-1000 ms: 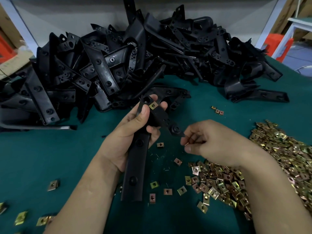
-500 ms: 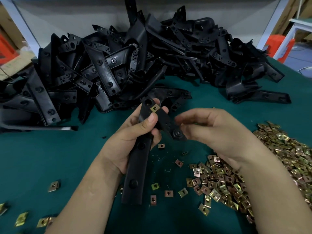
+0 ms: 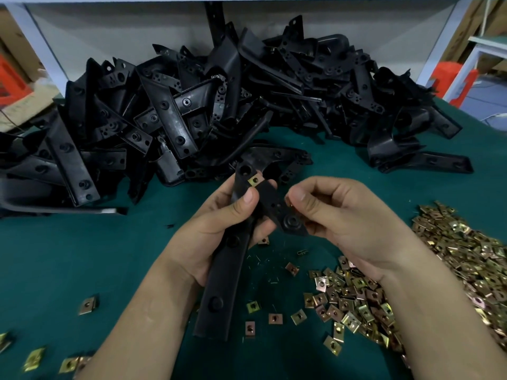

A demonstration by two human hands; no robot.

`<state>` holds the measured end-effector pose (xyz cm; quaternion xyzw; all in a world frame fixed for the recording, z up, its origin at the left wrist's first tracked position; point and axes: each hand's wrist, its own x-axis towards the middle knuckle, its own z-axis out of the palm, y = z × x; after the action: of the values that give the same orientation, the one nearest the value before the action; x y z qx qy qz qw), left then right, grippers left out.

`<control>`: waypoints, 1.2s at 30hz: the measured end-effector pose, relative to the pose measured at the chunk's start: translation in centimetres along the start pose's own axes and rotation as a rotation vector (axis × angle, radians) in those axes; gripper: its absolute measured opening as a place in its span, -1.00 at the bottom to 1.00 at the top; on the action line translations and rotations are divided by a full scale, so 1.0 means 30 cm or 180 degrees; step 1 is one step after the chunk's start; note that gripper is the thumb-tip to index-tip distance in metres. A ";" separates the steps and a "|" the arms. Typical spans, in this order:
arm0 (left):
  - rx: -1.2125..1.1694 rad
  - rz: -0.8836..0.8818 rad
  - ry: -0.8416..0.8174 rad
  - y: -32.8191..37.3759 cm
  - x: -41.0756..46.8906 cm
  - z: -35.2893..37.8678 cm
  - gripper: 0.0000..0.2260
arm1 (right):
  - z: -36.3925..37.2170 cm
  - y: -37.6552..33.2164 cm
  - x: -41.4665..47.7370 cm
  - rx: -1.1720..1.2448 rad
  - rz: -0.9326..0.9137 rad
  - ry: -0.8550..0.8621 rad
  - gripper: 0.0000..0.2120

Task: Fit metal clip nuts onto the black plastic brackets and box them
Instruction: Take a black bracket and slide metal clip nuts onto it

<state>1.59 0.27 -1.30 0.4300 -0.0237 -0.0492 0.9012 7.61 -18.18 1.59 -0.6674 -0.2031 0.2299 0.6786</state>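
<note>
Gripping the black bracket (image 3: 219,292) mid-length, left hand (image 3: 208,231) fingers (image 3: 241,204) curl round it, above the table (image 3: 82,256). Right hand (image 3: 348,226) thumb and forefinger pinch a clip nut (image 3: 288,201) against the bracket's side tab; a fitted nut (image 3: 254,181) sits near its top.

Soft, even light from above fills the scene, casting only faint shadows on the green counter (image 3: 82,256). The heap of black brackets (image 3: 175,119) carries a dull grey sheen but loses detail in its gaps. Brass clip nuts (image 3: 466,256) glint at right. Wide-angle distortion bows the edges; the lower left corner smears into blur, while the centre is sharp.
</note>
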 end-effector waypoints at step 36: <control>0.0099 0.0122 -0.0183 -0.006 0.009 -0.020 -0.68 | 0.018 -0.009 -0.008 0.0084 0.0342 -0.0116 -0.69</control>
<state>1.89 0.60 -1.82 0.4418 -0.0585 -0.0440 0.8941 7.12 -17.88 1.89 -0.6640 -0.1762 0.2808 0.6702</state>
